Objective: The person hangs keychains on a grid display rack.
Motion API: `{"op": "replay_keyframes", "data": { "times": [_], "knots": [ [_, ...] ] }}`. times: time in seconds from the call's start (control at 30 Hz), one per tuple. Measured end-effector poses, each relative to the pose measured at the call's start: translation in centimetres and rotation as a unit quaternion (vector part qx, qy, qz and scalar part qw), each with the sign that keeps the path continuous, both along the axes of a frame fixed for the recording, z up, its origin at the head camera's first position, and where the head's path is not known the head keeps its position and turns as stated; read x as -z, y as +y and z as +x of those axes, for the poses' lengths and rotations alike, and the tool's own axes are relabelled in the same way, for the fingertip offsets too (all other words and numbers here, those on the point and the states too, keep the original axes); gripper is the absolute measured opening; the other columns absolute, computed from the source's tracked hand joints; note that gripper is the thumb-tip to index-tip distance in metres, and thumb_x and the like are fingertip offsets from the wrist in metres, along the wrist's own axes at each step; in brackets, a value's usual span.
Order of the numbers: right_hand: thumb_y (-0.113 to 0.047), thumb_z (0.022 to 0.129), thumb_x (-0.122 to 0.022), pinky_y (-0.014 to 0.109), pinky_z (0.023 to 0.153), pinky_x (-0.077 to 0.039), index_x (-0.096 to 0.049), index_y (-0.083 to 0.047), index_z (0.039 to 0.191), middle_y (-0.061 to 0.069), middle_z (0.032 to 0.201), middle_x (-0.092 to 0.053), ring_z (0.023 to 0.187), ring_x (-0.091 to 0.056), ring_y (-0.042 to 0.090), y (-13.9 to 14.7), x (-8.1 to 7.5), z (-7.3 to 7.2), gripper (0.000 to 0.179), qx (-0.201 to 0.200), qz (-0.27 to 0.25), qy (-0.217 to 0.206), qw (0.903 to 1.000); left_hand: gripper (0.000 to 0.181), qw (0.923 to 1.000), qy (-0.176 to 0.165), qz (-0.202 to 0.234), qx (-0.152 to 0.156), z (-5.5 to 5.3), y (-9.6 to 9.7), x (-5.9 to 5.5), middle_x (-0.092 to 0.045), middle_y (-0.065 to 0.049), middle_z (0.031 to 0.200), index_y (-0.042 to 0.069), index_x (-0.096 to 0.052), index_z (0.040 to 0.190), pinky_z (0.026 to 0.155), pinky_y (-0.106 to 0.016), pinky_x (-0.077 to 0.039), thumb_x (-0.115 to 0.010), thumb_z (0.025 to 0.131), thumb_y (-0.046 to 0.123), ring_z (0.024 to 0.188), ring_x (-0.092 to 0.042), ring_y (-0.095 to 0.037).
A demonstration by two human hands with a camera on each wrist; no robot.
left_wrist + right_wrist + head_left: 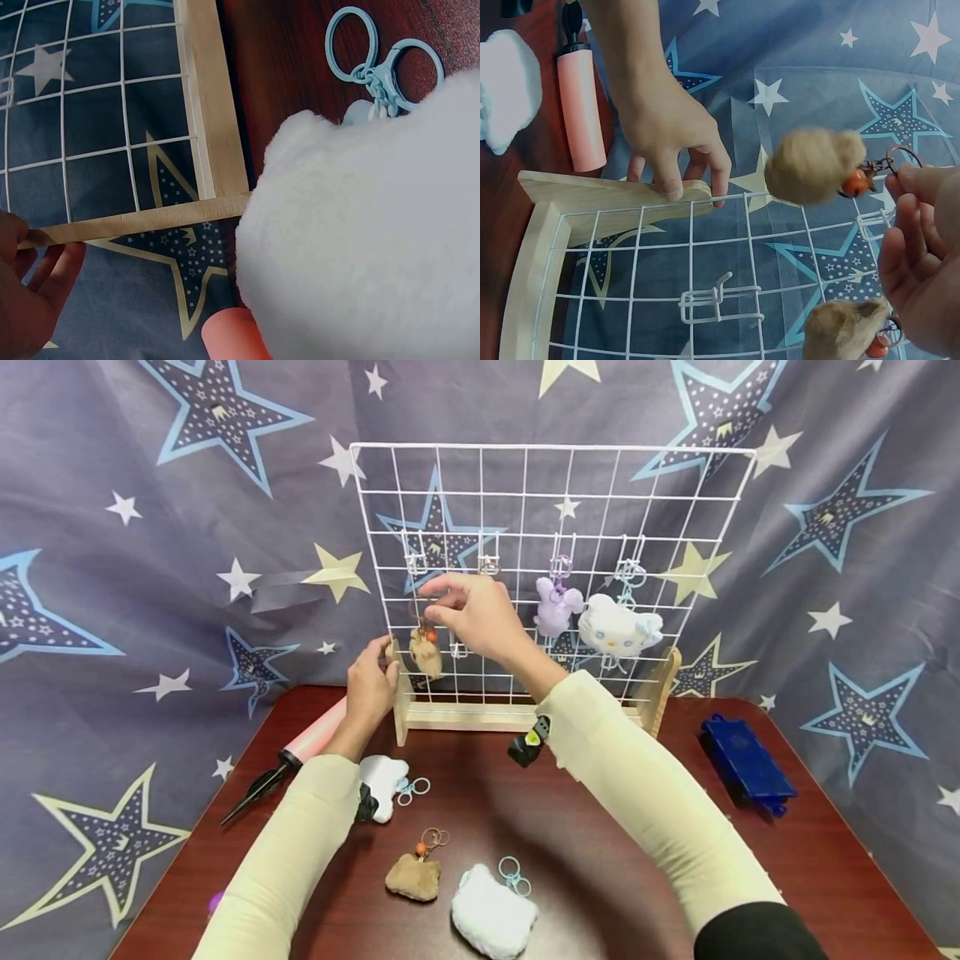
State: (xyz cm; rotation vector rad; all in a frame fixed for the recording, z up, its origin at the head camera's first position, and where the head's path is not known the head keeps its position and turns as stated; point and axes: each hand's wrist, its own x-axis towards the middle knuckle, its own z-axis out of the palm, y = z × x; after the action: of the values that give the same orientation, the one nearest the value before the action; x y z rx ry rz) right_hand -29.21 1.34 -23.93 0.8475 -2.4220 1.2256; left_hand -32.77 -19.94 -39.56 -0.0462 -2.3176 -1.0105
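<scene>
My right hand [483, 614] pinches the metal ring [904, 156] of a brown plush keychain [804, 166] between thumb and forefinger. The plush, with an orange bell [856, 182], dangles in front of the left part of a white wire grid rack [525, 447]. My left hand [372, 681] holds the rack's wooden side foot [150, 218], fingers behind and thumb in front. A second brown plush [844, 330] hangs on the grid beside my right hand; in the head view that hand hides it. Farther right hang a purple plush [555, 608] and a white cat plush [617, 627].
On the table lie a white plush [384, 781] by my left wrist, a brown plush [414, 877] and another white plush [493, 914], all with rings. A pink pump [315, 731] lies at left, a blue plastic case [747, 760] at right. A star-patterned curtain [247, 568] hangs behind.
</scene>
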Motion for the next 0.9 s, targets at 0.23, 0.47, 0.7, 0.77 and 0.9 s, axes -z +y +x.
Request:
{"op": "replay_keyframes", "data": {
  "times": [0.23,0.47,0.7,0.77,0.9],
  "knots": [
    [-0.019,0.091,-0.077,0.022,0.057,-0.044,-0.075,-0.018,0.115,0.002,0.100,-0.080,0.080,-0.074,0.012,-1.0,-1.0,-1.0,0.024,0.020,-0.035,-0.019,0.9990,0.045,1.0000,0.009,-0.001,-0.001,0.1,-0.1,0.0,-0.070,-0.022,0.118,0.008,-0.061,0.136,0.097,-0.050,-0.054,-0.068,0.091,0.004,0.107,-0.069,-0.039],
    [-0.024,0.090,-0.078,0.021,0.066,-0.048,-0.076,-0.021,0.113,0.000,0.096,-0.081,0.077,-0.074,0.008,-2.5,-2.2,-1.5,0.024,0.070,-0.034,0.002,0.9970,0.045,0.9999,0.012,0.003,-0.002,0.1,-0.1,-0.2,-0.070,-0.022,0.118,0.007,-0.062,0.135,0.096,-0.050,-0.055,-0.068,0.091,0.003,0.105,-0.070,-0.039],
    [-0.025,0.091,-0.077,0.030,0.101,-0.044,-0.075,-0.025,0.114,-0.003,0.099,-0.080,0.084,-0.073,0.009,-3.0,-2.3,-1.8,0.023,0.117,-0.033,-0.021,0.9924,0.045,1.0000,0.000,0.004,-0.002,0.1,0.0,-0.1,-0.070,-0.021,0.119,0.009,-0.062,0.136,0.099,-0.049,-0.054,-0.068,0.091,0.003,0.108,-0.069,-0.038],
    [-0.026,0.091,-0.077,0.033,0.107,-0.042,-0.075,-0.025,0.114,-0.004,0.100,-0.080,0.087,-0.074,0.009,-3.0,-2.3,-1.9,0.022,0.126,-0.031,-0.024,0.9912,0.045,1.0000,-0.002,0.004,-0.002,0.1,0.1,-0.1,-0.070,-0.021,0.119,0.009,-0.062,0.136,0.099,-0.049,-0.054,-0.068,0.091,0.004,0.108,-0.069,-0.038],
    [-0.026,0.091,-0.077,0.031,0.100,-0.048,-0.076,-0.024,0.112,-0.004,0.100,-0.080,0.090,-0.075,0.010,-3.0,-2.1,-2.1,0.021,0.129,-0.036,-0.026,0.9907,0.045,1.0000,0.004,0.005,0.001,0.1,0.1,0.0,-0.070,-0.021,0.118,0.008,-0.062,0.135,0.097,-0.048,-0.055,-0.068,0.091,0.003,0.106,-0.070,-0.038]
  ]
}}
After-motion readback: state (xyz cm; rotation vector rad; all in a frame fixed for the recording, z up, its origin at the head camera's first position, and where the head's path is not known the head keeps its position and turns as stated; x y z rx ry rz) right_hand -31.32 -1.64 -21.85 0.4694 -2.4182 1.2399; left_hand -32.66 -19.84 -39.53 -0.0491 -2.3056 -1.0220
